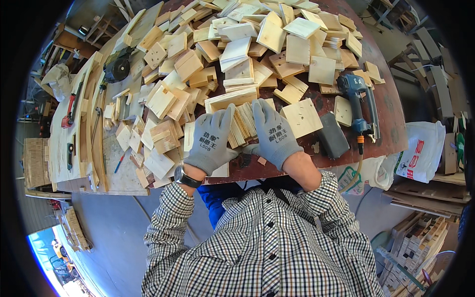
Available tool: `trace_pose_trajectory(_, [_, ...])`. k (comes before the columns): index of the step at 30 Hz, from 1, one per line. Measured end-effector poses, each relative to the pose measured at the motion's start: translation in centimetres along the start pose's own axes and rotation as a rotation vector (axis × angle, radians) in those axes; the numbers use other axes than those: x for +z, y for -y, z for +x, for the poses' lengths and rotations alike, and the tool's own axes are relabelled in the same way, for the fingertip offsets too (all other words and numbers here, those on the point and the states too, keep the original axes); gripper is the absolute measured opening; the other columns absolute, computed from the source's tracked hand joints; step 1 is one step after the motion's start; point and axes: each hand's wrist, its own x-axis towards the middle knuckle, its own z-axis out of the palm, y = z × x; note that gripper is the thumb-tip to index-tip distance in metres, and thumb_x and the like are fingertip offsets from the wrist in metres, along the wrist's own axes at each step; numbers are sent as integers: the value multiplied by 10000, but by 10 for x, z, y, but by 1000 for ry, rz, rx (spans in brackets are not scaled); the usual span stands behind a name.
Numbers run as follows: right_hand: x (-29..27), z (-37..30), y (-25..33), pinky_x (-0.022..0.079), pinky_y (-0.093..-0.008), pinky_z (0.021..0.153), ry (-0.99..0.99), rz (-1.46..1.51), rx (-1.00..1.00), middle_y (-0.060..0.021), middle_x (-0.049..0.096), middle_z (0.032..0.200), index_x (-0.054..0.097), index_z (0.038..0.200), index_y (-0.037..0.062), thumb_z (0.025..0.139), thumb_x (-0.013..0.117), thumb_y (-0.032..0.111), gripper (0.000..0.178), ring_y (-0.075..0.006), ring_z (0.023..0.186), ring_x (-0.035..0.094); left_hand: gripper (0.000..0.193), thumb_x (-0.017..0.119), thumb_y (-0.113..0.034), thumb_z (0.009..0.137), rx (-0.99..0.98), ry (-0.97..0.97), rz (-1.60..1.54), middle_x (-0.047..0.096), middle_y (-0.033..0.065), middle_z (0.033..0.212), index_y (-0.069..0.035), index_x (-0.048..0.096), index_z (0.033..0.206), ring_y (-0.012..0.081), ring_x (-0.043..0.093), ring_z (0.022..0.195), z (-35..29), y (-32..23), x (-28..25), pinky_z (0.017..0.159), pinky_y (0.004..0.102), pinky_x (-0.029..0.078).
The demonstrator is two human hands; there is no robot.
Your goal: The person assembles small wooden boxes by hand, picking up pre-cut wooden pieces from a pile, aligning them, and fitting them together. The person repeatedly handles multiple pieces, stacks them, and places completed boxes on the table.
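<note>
My left hand point(212, 137) and my right hand point(275, 132), both in grey work gloves, press in from either side on a row of thin wooden boards point(242, 123). The boards stand on edge, packed face to face, near the front of the dark red tabletop point(247, 172). My fingers point away from me along the row's sides, and the thumbs come together at its near end. Just beyond lies another pile of pale boards point(239, 74). A square board with small holes point(302, 119) lies flat beside my right hand.
A teal nail gun point(355, 101) stands at the right, beside a dark grey block point(333, 136). Loose wood pieces heap across the far side. Leftward are a black power tool point(117, 67), a red-handled tool point(71, 109) and a blue pencil point(119, 164). White bags point(418, 151) hang right.
</note>
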Motion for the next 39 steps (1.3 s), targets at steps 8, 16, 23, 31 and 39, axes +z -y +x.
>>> trace_pose_trajectory(8, [-18,-1,-8,481,-460,1116,124,99,95,-274,479,1510,258,1585,-63,816,861,419,1090,-413,1357,545,1261,944,-480,648,-45,-203,-123,560,191,1386,6,304,1621,375,523,1293,-7,0,21,1155,518,328])
trace_pose_trajectory(16, [-19,0,-11,486,-476,1120,207,103,123,-272,487,1502,238,1607,-41,855,827,426,1064,-423,1359,544,1160,927,-417,659,-99,-321,-261,579,225,1373,8,372,1585,419,517,1300,-9,-10,31,1193,528,296])
trace_pose_trajectory(23, [-29,3,-19,478,-471,1126,272,151,97,-292,490,1510,195,1616,-32,885,786,303,998,-439,1335,565,1155,926,-388,641,-86,-318,-246,580,211,1361,2,368,1575,408,516,1307,-7,-3,32,1195,526,300])
trace_pose_trajectory(31, [-30,2,-23,496,-474,1097,287,154,166,-301,550,1464,236,1599,-29,921,723,280,890,-434,1294,604,1194,922,-381,624,-90,-260,-244,549,180,1347,-29,335,1603,358,497,1317,-4,-3,31,1233,514,256])
trace_pose_trajectory(39, [-36,-8,-20,482,-480,1111,280,168,250,-302,535,1492,260,1626,8,989,667,298,809,-445,1318,585,1210,919,-395,643,-72,-243,-191,523,175,1397,-44,309,1628,365,474,1345,-6,-4,29,1247,526,237])
